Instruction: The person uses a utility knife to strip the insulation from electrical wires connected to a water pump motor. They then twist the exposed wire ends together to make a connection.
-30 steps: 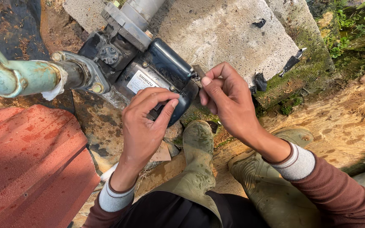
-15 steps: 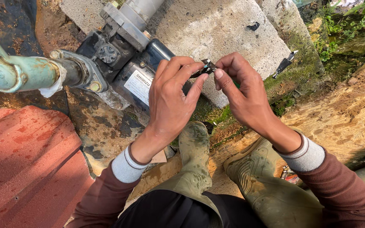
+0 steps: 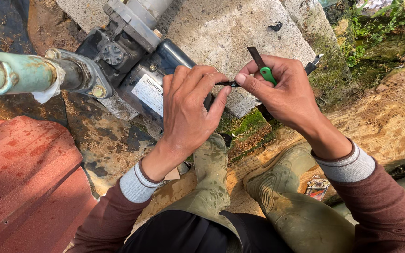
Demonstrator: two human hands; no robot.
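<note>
I pinch a thin black wire (image 3: 230, 84) between my left hand (image 3: 188, 107) and right hand (image 3: 284, 93), which also grips a green-handled knife (image 3: 264, 70); stripping it near the pump (image 3: 137, 70) next calls for a steady blade.

small black piece (image 3: 230, 84) mostly hidden between fingers (image 3: 212, 80), pipe (image 3: 10, 72) cut off left

My left hand (image 3: 188, 112) and right hand (image 3: 284, 93) meet mid-frame with the pump (image 3: 132, 70) and its pale green pipe (image 3: 10, 72) crowding the upper left. The concrete slab (image 3: 230, 33) closes off the top. Open room lies along the right over bare earth (image 3: 390, 117), above my boots (image 3: 296, 206).
</note>
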